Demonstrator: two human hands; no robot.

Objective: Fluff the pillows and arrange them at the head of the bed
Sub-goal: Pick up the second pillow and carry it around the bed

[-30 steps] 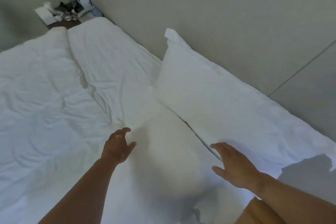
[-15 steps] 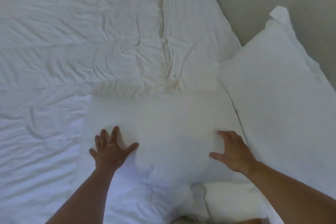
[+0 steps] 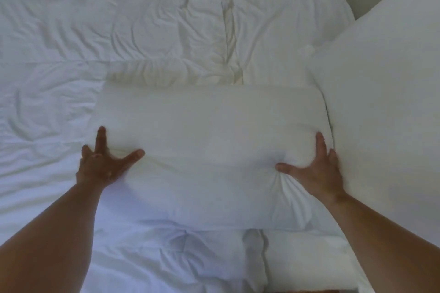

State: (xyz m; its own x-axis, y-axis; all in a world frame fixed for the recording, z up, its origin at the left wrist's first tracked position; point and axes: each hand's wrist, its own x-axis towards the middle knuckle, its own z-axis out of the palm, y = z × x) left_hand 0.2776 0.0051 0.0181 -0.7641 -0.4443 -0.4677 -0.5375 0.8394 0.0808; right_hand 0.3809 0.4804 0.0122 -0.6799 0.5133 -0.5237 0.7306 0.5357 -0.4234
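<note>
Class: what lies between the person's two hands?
Head view: the middle of the flat pillow spans between the left hand and right hand; both press its ends.

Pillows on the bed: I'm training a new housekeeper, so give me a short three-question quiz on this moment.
1. True or false: both hands are on the middle pillow.
2. Which touches the big pillow at the right? A. left hand B. right hand C. neither
3. Fill in: the middle pillow lies on a wrinkled white ____.

Key: 1 true. 2 B; its outer fingers sit against the big pillow. 3 duvet.
</note>
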